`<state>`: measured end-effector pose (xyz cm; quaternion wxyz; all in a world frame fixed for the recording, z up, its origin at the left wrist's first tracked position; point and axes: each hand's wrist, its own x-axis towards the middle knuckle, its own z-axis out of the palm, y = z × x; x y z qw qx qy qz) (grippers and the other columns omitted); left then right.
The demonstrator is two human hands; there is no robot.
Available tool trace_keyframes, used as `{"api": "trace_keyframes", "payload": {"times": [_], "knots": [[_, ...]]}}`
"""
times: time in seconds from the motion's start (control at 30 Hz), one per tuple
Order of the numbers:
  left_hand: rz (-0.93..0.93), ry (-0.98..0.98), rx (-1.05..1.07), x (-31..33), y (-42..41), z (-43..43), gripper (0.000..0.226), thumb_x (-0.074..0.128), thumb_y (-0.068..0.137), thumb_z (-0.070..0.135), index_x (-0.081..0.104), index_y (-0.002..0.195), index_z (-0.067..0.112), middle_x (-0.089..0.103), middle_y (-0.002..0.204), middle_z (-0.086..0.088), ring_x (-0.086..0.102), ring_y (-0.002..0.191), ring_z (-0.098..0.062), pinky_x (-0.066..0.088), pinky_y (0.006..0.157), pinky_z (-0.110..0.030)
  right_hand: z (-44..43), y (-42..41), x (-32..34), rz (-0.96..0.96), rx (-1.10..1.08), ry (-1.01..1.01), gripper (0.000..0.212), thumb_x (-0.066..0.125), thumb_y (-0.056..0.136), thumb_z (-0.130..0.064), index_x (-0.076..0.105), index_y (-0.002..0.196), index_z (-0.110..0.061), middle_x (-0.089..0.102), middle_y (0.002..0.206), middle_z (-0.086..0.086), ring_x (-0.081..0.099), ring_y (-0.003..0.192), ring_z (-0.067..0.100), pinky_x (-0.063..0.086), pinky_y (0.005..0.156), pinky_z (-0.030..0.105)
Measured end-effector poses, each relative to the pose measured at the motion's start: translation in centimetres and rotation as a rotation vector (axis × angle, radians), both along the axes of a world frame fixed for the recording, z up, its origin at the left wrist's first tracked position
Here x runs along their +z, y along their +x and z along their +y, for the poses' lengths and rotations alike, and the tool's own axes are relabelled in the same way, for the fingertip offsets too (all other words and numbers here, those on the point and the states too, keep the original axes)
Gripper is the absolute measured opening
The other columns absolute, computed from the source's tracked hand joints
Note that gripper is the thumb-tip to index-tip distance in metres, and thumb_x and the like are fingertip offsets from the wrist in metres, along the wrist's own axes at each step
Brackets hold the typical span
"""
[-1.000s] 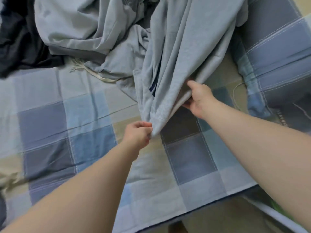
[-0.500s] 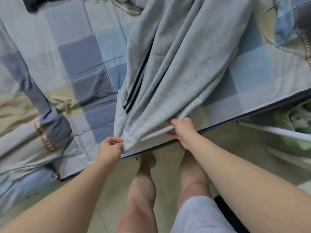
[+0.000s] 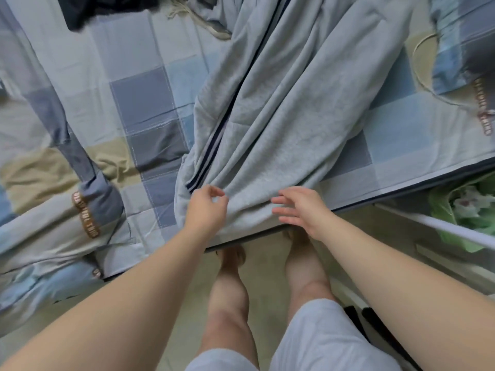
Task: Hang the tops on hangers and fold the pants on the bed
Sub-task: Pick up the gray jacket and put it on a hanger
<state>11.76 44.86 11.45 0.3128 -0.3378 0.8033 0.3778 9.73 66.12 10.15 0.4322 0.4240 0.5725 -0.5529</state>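
Grey garment (image 3: pixel 281 124) with navy stripes, draped to near edge of bed (image 3: pixel 139 103); left hand (image 3: pixel 206 210) fingers loosely curled, right hand (image 3: pixel 302 207) fingers spread, both holding nothing.

Soft, even, shadowless light; slight blur; wide-angle bending at the edges.

Stuff beside the bed

A green bag (image 3: pixel 444 204) with a white flower sits far right of the fingers (image 3: pixel 284 200), behind a white bar (image 3: pixel 442 227). A thin cord (image 3: pixel 415 57) loops higher up. A folded checked blanket (image 3: pixel 53 210) lies far left.
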Motion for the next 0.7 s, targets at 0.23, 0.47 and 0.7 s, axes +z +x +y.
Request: {"api": "trace_keyframes", "payload": {"times": [0.23, 0.47, 0.7], "knots": [[0.051, 0.084, -0.275, -2.9, -11.7, 10.2, 0.018, 0.057, 0.097, 0.030, 0.063, 0.111, 0.019, 0.058, 0.119, 0.001, 0.064, 0.089, -0.018, 0.053, 0.071, -0.033, 8.9, -12.8, -0.6, 0.176, -0.009, 0.110, 0.017, 0.054, 0.102, -0.025, 0.057, 0.117, -0.017, 0.070, 0.108, 0.005, 0.066, 0.104, 0.024, 0.053, 0.095, 0.045], [0.396, -0.166, -0.715, -7.1, -26.6, 19.3, 0.032, 0.057, 0.092, 0.028, 0.058, 0.122, 0.019, 0.048, 0.132, -0.009, 0.047, 0.120, -0.033, 0.045, 0.096, -0.043, 17.3, -24.5, -4.5, 0.453, 0.204, 0.358, 0.044, 0.068, 0.092, -0.021, 0.053, 0.134, -0.016, 0.058, 0.109, 0.000, 0.057, 0.103, 0.017, 0.047, 0.096, 0.034], [0.489, -0.419, -0.667, -10.2, -40.1, 22.5, 0.055, 0.051, 0.094, 0.045, 0.038, 0.144, 0.025, 0.027, 0.159, -0.005, 0.022, 0.144, -0.036, 0.023, 0.113, -0.053, 21.2, -35.2, -9.6, 0.603, 0.412, 0.552, 0.094, 0.069, 0.082, -0.048, 0.018, 0.157, -0.027, 0.035, 0.156, 0.009, 0.034, 0.143, 0.031, 0.029, 0.118, 0.043]]}}
